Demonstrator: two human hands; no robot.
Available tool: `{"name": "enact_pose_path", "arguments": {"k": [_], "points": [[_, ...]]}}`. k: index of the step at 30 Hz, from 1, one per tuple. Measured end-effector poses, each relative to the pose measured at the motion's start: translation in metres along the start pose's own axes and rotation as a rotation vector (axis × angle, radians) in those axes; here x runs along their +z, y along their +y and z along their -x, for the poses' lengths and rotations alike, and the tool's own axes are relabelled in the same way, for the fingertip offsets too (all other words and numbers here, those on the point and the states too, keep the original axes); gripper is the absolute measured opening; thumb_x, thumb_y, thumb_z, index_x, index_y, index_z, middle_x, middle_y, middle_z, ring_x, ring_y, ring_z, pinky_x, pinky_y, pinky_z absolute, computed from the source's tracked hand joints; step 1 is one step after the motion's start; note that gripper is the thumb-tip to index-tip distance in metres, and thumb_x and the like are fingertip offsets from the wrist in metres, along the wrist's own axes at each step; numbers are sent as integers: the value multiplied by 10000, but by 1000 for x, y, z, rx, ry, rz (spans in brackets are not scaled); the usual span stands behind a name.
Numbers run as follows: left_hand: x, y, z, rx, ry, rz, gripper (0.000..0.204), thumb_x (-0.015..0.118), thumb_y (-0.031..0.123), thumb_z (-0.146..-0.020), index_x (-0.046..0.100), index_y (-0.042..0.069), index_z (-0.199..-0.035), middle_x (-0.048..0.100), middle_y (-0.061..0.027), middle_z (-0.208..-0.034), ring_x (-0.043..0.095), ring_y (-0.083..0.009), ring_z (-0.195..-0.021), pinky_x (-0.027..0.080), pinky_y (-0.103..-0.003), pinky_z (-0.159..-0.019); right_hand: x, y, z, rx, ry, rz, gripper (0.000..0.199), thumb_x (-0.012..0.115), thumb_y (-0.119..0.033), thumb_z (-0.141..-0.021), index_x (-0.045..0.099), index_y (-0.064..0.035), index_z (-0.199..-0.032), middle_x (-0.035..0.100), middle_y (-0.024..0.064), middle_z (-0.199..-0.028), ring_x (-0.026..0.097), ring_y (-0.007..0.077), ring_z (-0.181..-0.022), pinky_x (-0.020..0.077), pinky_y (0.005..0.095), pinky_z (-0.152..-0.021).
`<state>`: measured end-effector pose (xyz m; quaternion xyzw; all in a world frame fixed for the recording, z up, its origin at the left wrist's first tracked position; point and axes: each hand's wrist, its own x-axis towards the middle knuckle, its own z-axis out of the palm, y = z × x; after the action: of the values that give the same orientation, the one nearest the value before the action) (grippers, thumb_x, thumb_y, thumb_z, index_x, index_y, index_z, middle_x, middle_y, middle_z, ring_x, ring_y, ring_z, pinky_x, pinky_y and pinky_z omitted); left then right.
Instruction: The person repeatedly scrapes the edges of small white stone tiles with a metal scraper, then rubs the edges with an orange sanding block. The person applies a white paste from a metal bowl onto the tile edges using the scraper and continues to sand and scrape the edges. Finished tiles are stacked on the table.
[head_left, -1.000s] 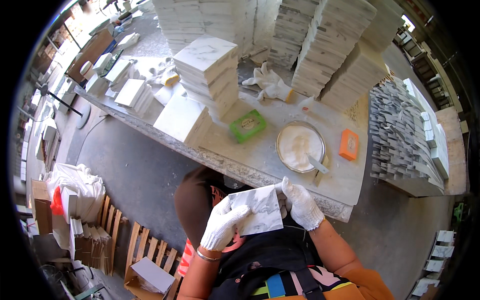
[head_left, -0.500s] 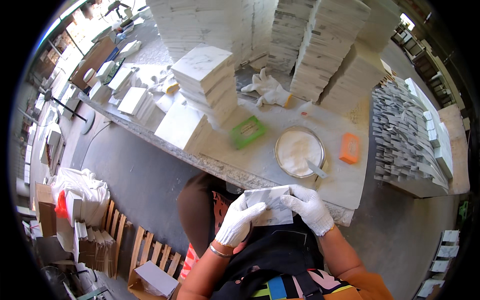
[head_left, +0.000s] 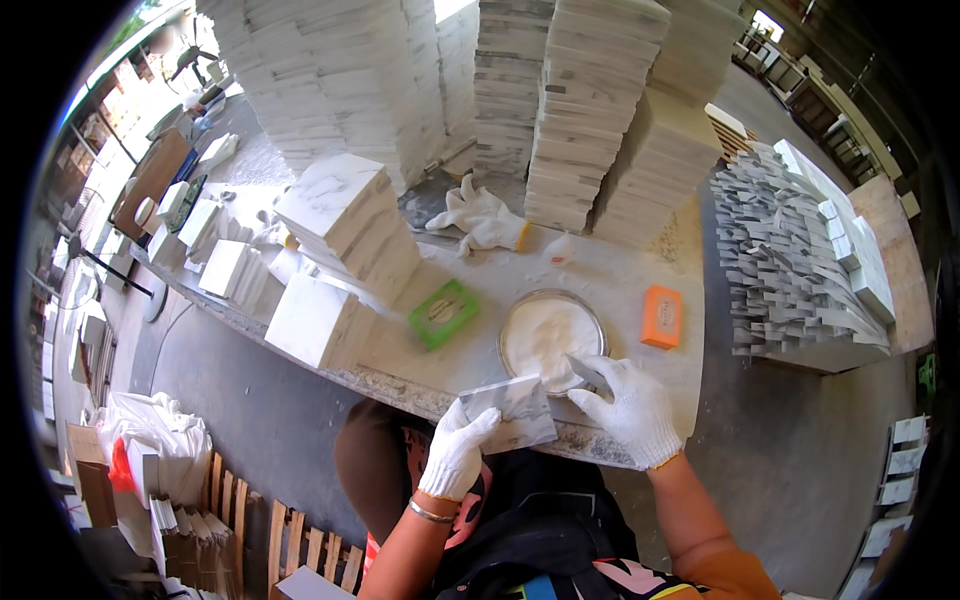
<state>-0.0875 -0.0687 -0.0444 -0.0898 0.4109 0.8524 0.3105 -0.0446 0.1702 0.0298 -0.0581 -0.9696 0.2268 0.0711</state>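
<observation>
My left hand [head_left: 455, 452], in a white knit glove, is closed on the edge of a grey-veined white marble tile [head_left: 522, 412], held tilted above my lap at the table's near edge. At the near right rim of a round metal bowl [head_left: 503, 352], my gloved right hand [head_left: 630, 412] pinches a small grey scraper [head_left: 588, 374] between thumb and fingers. Pale white powder or paste [head_left: 545, 335] fills much of the bowl. The scraper's far end points toward it; its grip is hidden by the glove.
A green box [head_left: 444, 313] lies left of the bowl, an orange box [head_left: 661, 317] right of it. Behind rest white gloves [head_left: 480, 215]. Marble stacks [head_left: 345, 215] and taller tile piles [head_left: 590, 110] crowd the back. Many grey-white pieces [head_left: 780, 265] stand on the right.
My right hand has let go of the tile, moved up and right to the bowl and taken hold of the scraper. My left hand keeps the tile, now shifted slightly left.
</observation>
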Motion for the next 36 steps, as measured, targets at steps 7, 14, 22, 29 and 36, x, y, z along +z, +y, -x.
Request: {"name": "enact_pose_path", "arguments": {"k": [7,14,22,29,36], "points": [[3,0,-9,-28,47,-47,377,655,95,-979,567,-2,-1332,691,-87,-1167,681,-216,-1037,576,-384,-909,3,16,-14,79,-80,-155,272,713,-160,-915,721,-82,-1175,732,160,-1023,696,336,-928,552,396,-810],[-1,-5,-21,-15,62,-47,376,668,124,-983,558,10,-1325,687,-67,-1095,710,-213,-939,622,-395,-790,-3,40,-31,72,-3,-372,229,681,-109,-939,734,-9,-1138,739,99,-944,684,193,-806,541,326,-758],[6,0,-25,-50,92,-80,380,658,107,-988,554,4,-1338,689,-63,-1108,707,-208,-951,611,-370,-784,11,42,-44,297,-143,-551,260,681,-183,-921,746,-43,-1130,742,149,-952,703,234,-776,549,339,-743],[2,-5,-26,-32,88,-81,398,662,126,-987,551,0,-1348,687,-70,-1125,691,-196,-973,587,-341,-819,8,41,-45,430,-213,-862,261,683,-103,-925,746,13,-1149,717,41,-883,606,77,-676,500,231,-629],[2,-4,-26,-35,77,-83,366,671,134,-980,578,7,-1310,691,-58,-1100,690,-188,-930,585,-335,-786,-5,32,-38,466,-197,-924,268,693,-113,-927,746,16,-1156,720,37,-888,608,76,-679,497,229,-627]]}}
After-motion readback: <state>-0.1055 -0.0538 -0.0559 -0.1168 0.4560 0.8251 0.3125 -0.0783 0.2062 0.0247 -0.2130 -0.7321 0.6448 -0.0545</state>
